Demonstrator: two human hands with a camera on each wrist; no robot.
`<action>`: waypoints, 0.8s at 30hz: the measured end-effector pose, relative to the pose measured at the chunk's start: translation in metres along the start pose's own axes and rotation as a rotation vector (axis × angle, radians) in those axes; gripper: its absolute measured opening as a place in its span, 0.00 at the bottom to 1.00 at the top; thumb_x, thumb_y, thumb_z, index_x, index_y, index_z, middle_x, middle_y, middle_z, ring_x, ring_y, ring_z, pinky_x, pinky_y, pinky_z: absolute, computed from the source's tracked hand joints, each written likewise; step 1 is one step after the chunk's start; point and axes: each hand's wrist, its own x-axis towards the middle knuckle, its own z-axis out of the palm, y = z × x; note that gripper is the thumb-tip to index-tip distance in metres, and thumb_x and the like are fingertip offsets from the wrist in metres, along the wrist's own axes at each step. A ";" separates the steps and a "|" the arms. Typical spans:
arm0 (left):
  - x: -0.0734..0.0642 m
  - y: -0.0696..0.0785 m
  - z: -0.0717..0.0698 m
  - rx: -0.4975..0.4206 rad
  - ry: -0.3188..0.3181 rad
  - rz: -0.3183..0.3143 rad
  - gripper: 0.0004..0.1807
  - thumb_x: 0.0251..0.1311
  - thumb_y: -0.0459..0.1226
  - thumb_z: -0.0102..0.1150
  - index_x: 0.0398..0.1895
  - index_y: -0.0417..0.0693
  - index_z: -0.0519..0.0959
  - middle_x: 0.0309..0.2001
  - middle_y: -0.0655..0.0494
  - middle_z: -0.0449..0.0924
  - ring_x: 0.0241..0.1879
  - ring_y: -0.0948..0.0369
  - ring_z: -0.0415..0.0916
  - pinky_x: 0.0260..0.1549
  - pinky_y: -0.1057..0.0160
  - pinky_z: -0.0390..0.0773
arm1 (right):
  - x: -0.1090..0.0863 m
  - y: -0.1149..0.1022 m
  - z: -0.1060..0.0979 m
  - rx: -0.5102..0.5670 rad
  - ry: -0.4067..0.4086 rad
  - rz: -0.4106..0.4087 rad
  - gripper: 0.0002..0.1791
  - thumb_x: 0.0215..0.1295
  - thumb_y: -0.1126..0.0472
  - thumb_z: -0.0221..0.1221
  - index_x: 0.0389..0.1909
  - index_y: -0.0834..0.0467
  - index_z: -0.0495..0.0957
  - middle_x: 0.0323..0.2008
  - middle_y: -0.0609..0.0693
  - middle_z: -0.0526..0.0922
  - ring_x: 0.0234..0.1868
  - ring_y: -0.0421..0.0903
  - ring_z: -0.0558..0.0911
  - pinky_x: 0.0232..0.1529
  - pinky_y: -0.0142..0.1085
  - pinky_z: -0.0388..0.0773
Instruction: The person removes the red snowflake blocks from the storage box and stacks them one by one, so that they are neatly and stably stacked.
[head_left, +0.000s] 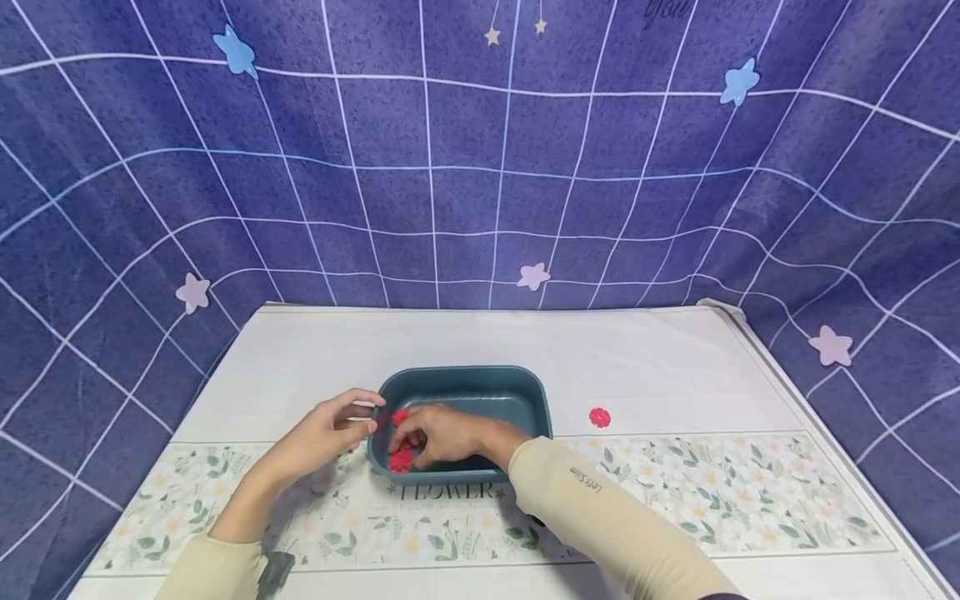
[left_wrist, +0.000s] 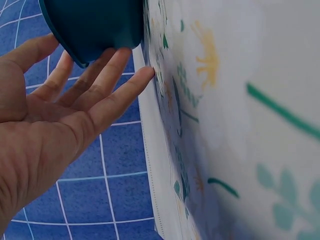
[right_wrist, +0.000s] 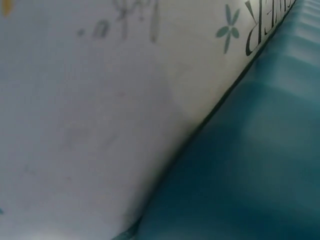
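Observation:
A dark teal rectangular bin (head_left: 468, 379) stands on the table. Several small red flower-shaped pieces (head_left: 401, 460) lie at its left end. Into that end reaches my right hand (head_left: 450, 433), its fingers bent down among the red pieces; whether it pinches one is hidden. Beside the bin's left wall is my left hand (head_left: 326, 433), fingers extended. The left wrist view has these fingers (left_wrist: 107, 75) fairly straight and spread against or close beside the bin (left_wrist: 95, 25). In the right wrist view only the bin's side (right_wrist: 250, 165) and the cloth appear, no fingers.
A single red flower-shaped piece (head_left: 599, 417) lies on the table right of the bin. The white tablecloth (head_left: 315, 350) carries a floral band (head_left: 712, 500) with lettering in front of the bin. A blue gridded curtain (head_left: 465, 200) rises behind and at both sides.

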 end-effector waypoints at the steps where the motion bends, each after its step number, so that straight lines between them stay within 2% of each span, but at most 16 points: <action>1: -0.001 0.000 0.000 -0.001 -0.001 0.001 0.24 0.75 0.43 0.58 0.69 0.46 0.71 0.66 0.34 0.77 0.62 0.42 0.79 0.51 0.50 0.83 | 0.000 0.000 0.000 0.002 -0.005 0.005 0.20 0.58 0.64 0.74 0.53 0.50 0.86 0.42 0.45 0.79 0.39 0.34 0.74 0.41 0.21 0.71; 11: -0.003 0.000 -0.002 -0.012 0.005 -0.009 0.23 0.76 0.43 0.57 0.69 0.46 0.71 0.67 0.35 0.75 0.65 0.39 0.77 0.52 0.48 0.82 | 0.005 -0.003 0.000 0.000 -0.023 0.019 0.19 0.58 0.63 0.74 0.52 0.51 0.86 0.42 0.46 0.79 0.38 0.35 0.73 0.41 0.22 0.71; 17: -0.004 0.000 -0.001 -0.023 0.007 -0.010 0.23 0.76 0.42 0.57 0.68 0.46 0.71 0.68 0.36 0.74 0.66 0.38 0.75 0.52 0.48 0.82 | 0.005 -0.003 0.001 0.046 -0.009 0.015 0.17 0.57 0.63 0.75 0.47 0.52 0.85 0.40 0.47 0.79 0.37 0.36 0.74 0.40 0.22 0.71; 24: -0.004 0.005 -0.001 -0.016 0.001 0.014 0.24 0.75 0.41 0.58 0.69 0.43 0.70 0.65 0.33 0.76 0.64 0.40 0.78 0.53 0.48 0.83 | -0.001 -0.003 -0.001 0.093 0.008 0.054 0.16 0.58 0.61 0.75 0.47 0.53 0.85 0.41 0.47 0.81 0.39 0.37 0.76 0.42 0.23 0.73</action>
